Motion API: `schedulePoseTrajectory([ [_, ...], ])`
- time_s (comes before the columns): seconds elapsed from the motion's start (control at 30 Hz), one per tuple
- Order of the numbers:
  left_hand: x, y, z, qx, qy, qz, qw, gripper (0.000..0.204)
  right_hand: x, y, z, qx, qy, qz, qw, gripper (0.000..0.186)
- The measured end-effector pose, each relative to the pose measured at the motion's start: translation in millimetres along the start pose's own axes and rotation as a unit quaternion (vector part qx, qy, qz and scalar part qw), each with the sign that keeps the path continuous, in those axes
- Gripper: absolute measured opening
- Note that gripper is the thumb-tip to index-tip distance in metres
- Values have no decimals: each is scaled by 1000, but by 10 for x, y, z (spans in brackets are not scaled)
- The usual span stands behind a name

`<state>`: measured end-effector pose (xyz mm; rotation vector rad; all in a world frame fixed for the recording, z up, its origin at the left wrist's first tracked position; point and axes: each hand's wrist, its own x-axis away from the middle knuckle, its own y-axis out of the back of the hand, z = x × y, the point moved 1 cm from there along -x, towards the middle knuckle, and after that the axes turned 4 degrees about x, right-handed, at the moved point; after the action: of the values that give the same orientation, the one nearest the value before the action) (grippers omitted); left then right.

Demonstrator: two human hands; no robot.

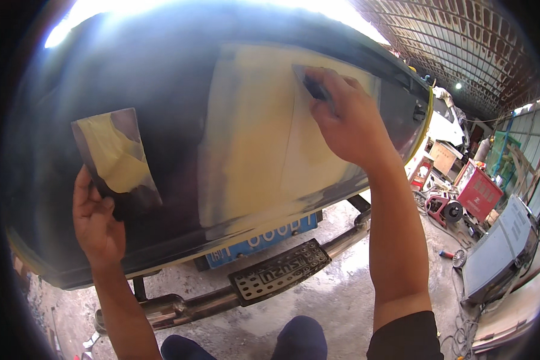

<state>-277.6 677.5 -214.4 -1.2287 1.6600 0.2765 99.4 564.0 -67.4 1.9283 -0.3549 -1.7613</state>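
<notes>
My left hand (99,222) holds up a flat rectangular mixing board (141,193) by its lower left edge. A smear of yellow body filler (115,153) covers much of the board. In my right hand (357,123) is a putty spreader (313,87), gripped between fingers and thumb; its blade lies against the vehicle panel. That dark panel (168,90) carries a broad yellow filler patch (252,126), and the spreader is at the patch's upper right part. A thin line runs down the patch below the spreader. My fingers hide part of the tool.
Under the panel are a blue licence plate (264,239) and a tubular bumper with a perforated metal step (280,271). My knees (300,339) are below. To the right stand a red machine (479,192), a grey metal cabinet (501,246), cables and an angle grinder (456,258) on the floor.
</notes>
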Motion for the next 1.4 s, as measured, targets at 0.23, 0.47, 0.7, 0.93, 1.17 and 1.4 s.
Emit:
schedulePoseTrajectory([
  [0.23, 42, -1, 9, 7, 18, -35, 999, 64, 267, -118, 13, -6, 16, -27, 999, 41],
  [0.47, 52, 44, 5, -7, -4, -14, 1000, 62, 573, -242, 82, -30, 20, -10, 999, 47],
  [0.7, 88, 127, 30, -17, -8, 2, 1000, 62, 886, -416, 91, -23, 16, -11, 1000, 50],
  [0.93, 149, 89, 2, -11, -2, -7, 1000, 63, 1206, -641, 90, -28, 8, -14, 999, 53],
  [1.17, 219, 155, 13, 17, 18, -2, 1000, 64, 1534, -887, 98, -26, -3, -20, 999, 55],
  [1.4, 350, 165, 43, -14, 25, -19, 999, 64, 1777, -1067, 145, -17, -5, -14, 1000, 52],
])
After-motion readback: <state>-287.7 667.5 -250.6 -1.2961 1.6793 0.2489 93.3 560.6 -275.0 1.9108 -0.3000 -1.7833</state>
